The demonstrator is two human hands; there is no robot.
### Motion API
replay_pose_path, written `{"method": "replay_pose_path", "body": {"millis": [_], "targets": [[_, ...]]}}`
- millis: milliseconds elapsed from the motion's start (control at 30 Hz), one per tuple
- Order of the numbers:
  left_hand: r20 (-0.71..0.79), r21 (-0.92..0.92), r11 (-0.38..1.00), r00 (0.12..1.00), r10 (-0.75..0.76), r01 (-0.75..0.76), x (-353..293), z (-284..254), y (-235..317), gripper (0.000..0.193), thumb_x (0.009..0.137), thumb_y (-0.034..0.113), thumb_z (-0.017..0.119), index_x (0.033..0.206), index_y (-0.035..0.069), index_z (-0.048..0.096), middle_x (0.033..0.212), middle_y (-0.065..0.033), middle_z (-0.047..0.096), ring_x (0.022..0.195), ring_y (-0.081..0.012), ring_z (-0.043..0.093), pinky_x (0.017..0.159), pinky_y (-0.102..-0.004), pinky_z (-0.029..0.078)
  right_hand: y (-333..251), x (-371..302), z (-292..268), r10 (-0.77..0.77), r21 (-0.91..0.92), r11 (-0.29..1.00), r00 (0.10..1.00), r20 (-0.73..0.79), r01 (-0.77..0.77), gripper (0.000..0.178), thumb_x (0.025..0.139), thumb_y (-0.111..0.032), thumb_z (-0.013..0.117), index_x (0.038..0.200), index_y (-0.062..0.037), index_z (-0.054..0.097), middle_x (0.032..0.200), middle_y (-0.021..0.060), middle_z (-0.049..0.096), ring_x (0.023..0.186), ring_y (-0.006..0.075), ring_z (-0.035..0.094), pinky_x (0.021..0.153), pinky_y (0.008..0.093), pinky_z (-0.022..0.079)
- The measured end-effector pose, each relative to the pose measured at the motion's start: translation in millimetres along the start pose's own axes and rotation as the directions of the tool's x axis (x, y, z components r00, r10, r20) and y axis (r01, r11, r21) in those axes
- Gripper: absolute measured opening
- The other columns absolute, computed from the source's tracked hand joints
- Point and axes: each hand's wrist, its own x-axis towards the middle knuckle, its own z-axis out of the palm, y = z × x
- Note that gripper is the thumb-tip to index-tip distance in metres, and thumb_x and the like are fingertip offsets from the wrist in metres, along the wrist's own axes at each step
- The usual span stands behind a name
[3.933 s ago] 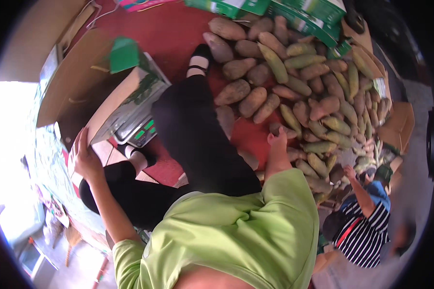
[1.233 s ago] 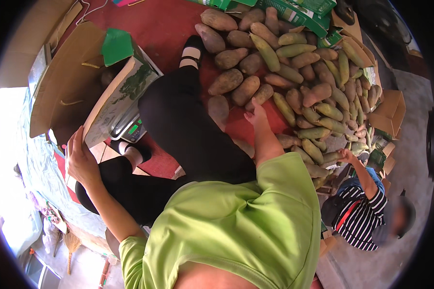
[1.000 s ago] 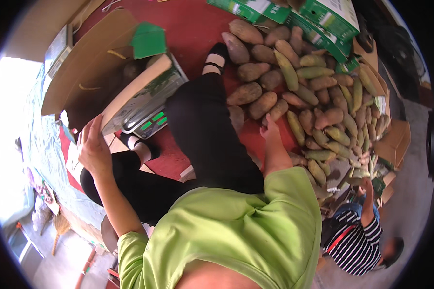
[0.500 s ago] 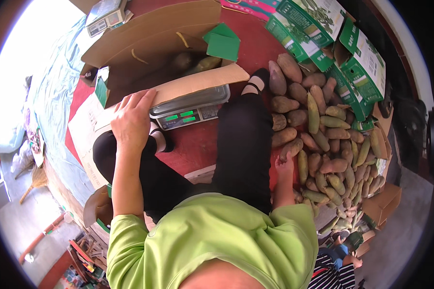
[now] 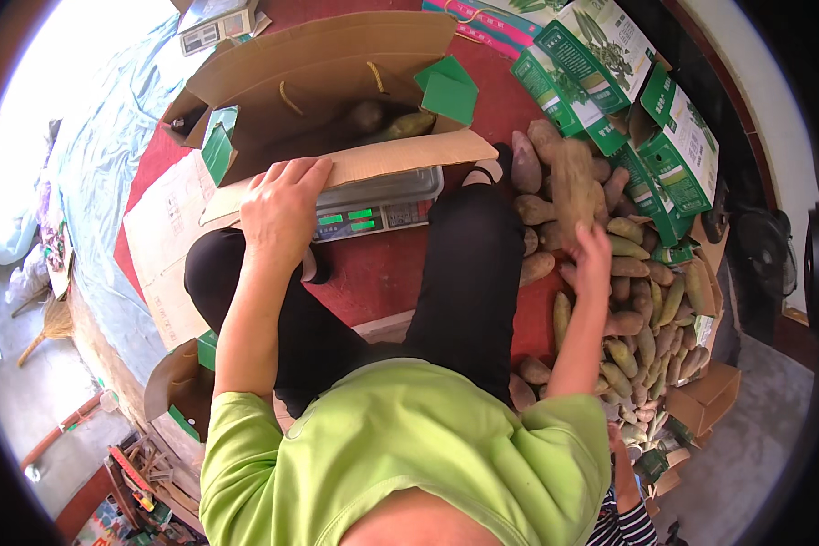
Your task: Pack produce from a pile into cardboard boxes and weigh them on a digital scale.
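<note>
lime-green short-sleeved shirt point(image 5: 446, 428), black trousers point(image 5: 464, 273), black strapped shoes point(image 5: 501, 158)

In front and to the left stands an open carton point(image 5: 337, 55) with tubers point(image 5: 409, 126) inside; the left hand point(image 5: 282, 214) is on its near flap point(image 5: 382, 173), and a scale point(image 5: 373, 218) shows below that flap. A second scale point(image 5: 217, 25) lies behind the carton, a cardboard sheet point(image 5: 168, 246) to its left. The right leg point(image 5: 469, 264) lies between scale and tuber heap point(image 5: 623, 323). Above the heap, the right hand point(image 5: 593, 264) holds a large tuber point(image 5: 571, 182). Printed cartons point(image 5: 687, 146) lie behind the heap, a small box point(image 5: 705, 396) to its right.
</note>
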Motion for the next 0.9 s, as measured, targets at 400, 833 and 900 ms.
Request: {"method": "replay_pose_path", "body": {"millis": [400,833,900], "targets": [[0.022,0.002,1.0,1.0,-0.001,0.001,-0.4,-1.7,-1.1,0.028,0.076,0.01,0.053,0.101,0.014,0.064,0.098,0.0005,0.063,0.095,-0.0194,0.059,0.081,-0.0353,0.047,-139.7,53.4,207.4,0.023,-0.541,0.707,0.75,0.661,0.455,0.039,0.08,-0.034,0.062,0.096,0.0013,0.066,0.088,0.0064,0.064,0.082,0.0113,0.056,0.071,0.0253,0.044],[0.058,0.004,0.999,0.997,-0.055,0.055,-0.3,2.1,-3.3,0.03,0.081,0.007,0.051,0.105,0.018,0.064,0.103,0.0015,0.063,0.096,-0.0206,0.06,0.079,-0.0341,0.048,-108.2,47.5,161.0,-0.353,-0.211,0.804,0.732,0.583,0.556,0.023,0.085,-0.007,0.058,0.106,0.0012,0.058,0.097,0.0103,0.064,0.088,0.0164,0.061,0.077,0.0268,0.047],[0.071,0.001,0.998,0.996,-0.061,0.061,-0.1,4.1,0.7,0.031,0.083,0.006,0.05,0.107,0.019,0.064,0.104,0.0029,0.063,0.097,-0.0202,0.059,0.079,-0.0345,0.049,-98.7,43.1,115.3,-0.384,-0.202,0.836,0.806,0.45,0.511,0.026,0.087,-0.016,0.057,0.108,-0.0025,0.061,0.097,0.0065,0.065,0.088,0.0114,0.06,0.076,0.0223,0.047]]}}
